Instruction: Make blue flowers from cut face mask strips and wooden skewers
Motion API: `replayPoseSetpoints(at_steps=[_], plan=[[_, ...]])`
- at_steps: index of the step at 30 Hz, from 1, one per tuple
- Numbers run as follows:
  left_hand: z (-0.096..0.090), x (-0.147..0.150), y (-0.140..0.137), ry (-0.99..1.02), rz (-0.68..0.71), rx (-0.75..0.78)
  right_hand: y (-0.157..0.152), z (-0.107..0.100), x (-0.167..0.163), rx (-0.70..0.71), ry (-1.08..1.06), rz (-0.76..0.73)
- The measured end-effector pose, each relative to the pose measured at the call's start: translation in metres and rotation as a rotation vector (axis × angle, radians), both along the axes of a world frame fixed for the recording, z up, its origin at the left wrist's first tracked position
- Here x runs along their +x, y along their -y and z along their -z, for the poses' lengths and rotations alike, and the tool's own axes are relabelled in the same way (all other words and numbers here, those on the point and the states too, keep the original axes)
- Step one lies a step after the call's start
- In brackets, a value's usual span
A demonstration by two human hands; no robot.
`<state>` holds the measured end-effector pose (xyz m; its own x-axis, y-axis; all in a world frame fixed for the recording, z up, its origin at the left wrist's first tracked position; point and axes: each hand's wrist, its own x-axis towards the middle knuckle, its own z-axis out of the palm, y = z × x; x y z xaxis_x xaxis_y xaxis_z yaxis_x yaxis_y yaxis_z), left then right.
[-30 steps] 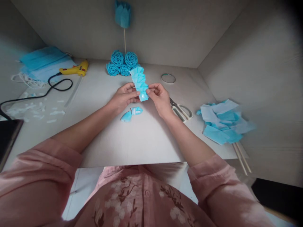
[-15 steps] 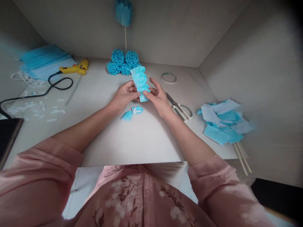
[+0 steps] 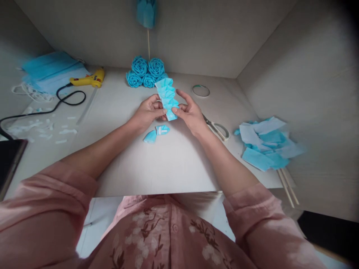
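Over the middle of the table, both hands hold a pleated strip of light blue mask fabric (image 3: 167, 95), which stands nearly upright. My left hand (image 3: 150, 111) pinches its lower left edge between thumb and fingers. On the lower right edge, the thumb and fingers of my right hand (image 3: 190, 113) press the folds, with the index finger raised off the fabric. Two small blue fabric pieces (image 3: 150, 136) lie on the table below the hands; one bears a white strip. White-handled scissors (image 3: 218, 130) rest beside my right wrist, partly hidden by it.
Several rolled blue fabric roses (image 3: 140, 73) are stacked at the back, near a blue flower on a stick (image 3: 146, 15). At left are a yellow glue gun (image 3: 89, 79), blue masks (image 3: 53, 71) and white scraps (image 3: 42, 127). A tape roll (image 3: 201, 90), cut fabric (image 3: 265, 142) and sticks (image 3: 287, 186) are at right.
My right hand has shifted slightly right along the strip's lower edge and covers more of the scissors. The strip stays held in almost the same place.
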<state>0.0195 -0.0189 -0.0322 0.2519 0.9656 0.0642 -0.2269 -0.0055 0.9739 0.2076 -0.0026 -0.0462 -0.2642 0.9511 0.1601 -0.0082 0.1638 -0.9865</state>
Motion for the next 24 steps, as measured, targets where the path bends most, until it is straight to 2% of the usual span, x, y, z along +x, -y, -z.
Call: replayPoseSetpoints(at_steps=[8,18,24], plan=[[-0.0006,-0.0014,-0.0016,0.014,-0.043,0.001,-0.0016,0.0024,0.0046,0.004,-0.057,0.047],[-0.0036,0.0015,0.003,0.061,-0.059,-0.029,-0.0002,0.0024,-0.0011,0.031,-0.047,-0.024],[0.0016,-0.0004,0.0005,0.039,-0.049,-0.005,0.0014,0.0018,-0.002,0.026,-0.029,-0.023]])
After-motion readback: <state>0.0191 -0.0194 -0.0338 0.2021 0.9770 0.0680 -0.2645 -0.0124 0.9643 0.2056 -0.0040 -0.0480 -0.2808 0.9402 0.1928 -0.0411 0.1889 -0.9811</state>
